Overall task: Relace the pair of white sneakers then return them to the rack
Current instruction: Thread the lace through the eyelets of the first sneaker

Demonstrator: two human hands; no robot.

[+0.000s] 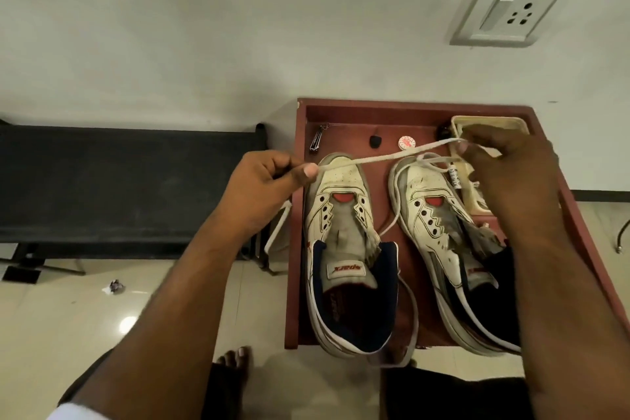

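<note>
Sneakers (351,249), both unlaced, sit on red-brown wooden tray (409,106) over glossy tile floor (68,317). Left hand (262,187) and right hand (504,174) each pinch a taut white lace (375,158). Wall socket (511,10) above, black bench (119,181) left.

Sneakers (344,215) scuffed, perhaps leather; lace (375,158) flat cloth; floor (102,317) glossy.

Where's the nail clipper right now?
In the head view, the nail clipper lies in the far left corner of the red-brown tray, just beyond the left sneaker's toe, left of a small black object.
</note>
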